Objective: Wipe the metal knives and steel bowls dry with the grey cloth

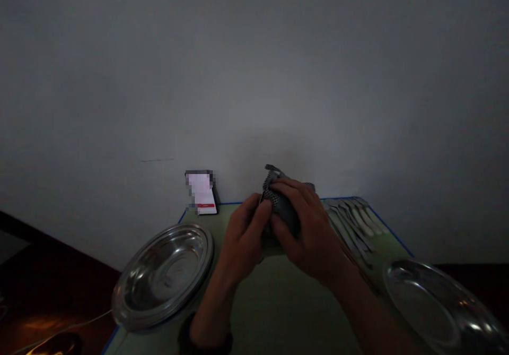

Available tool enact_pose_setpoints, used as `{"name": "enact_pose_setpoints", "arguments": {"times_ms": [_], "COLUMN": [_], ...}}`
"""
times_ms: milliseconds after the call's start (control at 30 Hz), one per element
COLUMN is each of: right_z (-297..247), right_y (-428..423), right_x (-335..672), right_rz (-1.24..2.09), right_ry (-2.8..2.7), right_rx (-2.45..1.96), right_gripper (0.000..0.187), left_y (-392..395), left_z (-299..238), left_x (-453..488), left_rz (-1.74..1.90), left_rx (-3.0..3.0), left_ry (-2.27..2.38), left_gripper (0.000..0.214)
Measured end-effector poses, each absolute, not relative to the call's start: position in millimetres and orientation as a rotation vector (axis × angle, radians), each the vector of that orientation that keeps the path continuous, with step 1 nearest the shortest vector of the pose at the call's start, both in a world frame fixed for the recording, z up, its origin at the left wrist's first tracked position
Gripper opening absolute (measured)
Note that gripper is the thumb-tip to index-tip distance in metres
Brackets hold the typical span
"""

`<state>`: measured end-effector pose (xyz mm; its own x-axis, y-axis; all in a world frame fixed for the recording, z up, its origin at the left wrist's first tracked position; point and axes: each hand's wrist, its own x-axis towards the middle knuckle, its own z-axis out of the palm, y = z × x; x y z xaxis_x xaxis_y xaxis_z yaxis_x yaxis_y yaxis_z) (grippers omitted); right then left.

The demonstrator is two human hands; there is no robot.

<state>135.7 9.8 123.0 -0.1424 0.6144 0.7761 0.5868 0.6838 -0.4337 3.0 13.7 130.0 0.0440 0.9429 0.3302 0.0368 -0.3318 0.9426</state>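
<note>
Above the far part of the table, a dark grey cloth (284, 209) with a checked, textured patch is bunched between my two hands. My right hand (308, 227) curls over it, fingers wrapped across the top and thumb underneath. Close against it on the left, my left hand (244, 233) is closed, its thumb pressed near the cloth's edge. A thin dark edge shows by the left fingers; what they pinch is mostly hidden by the hand and cloth. To the right of my hands, several pieces of metal cutlery (353, 219) lie side by side.
A shiny round metal dish (127, 312) sits on the table's left side, another metal dish (453, 296) at the right. A phone with a lit screen (205, 195) leans against the grey wall (254, 68). Blue edging (392, 233) borders the greenish tabletop (266, 312).
</note>
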Motion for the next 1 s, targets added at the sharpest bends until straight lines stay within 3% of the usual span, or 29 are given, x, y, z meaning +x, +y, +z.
{"name": "enact_pose_setpoints", "arguments": {"times_ms": [400, 500, 600, 733, 1000], "right_z": [113, 107, 102, 97, 100], "right_y": [27, 31, 29, 24, 18], "right_x": [148, 145, 134, 122, 122], "right_rz": [0.43, 0.47, 0.468, 0.34, 0.244], "right_ry": [-1.474, -1.436, -1.432, -1.477, -1.5], "right_rx": [-0.983, -0.963, -0.923, -0.889, -0.914], "right_gripper": [0.033, 0.037, 0.041, 0.045, 0.049], "left_y": [19, 20, 22, 26, 30], "left_z": [133, 142, 145, 146, 140], "left_x": [-8, -5, -3, -3, -5], "left_rz": [1.509, 1.578, 1.625, 1.688, 1.742], "left_rx": [0.827, 0.659, 0.439, 0.256, 0.354], "left_ry": [0.742, 0.709, 0.68, 0.65, 0.717], "left_gripper": [0.016, 0.025, 0.035, 0.032, 0.028]}}
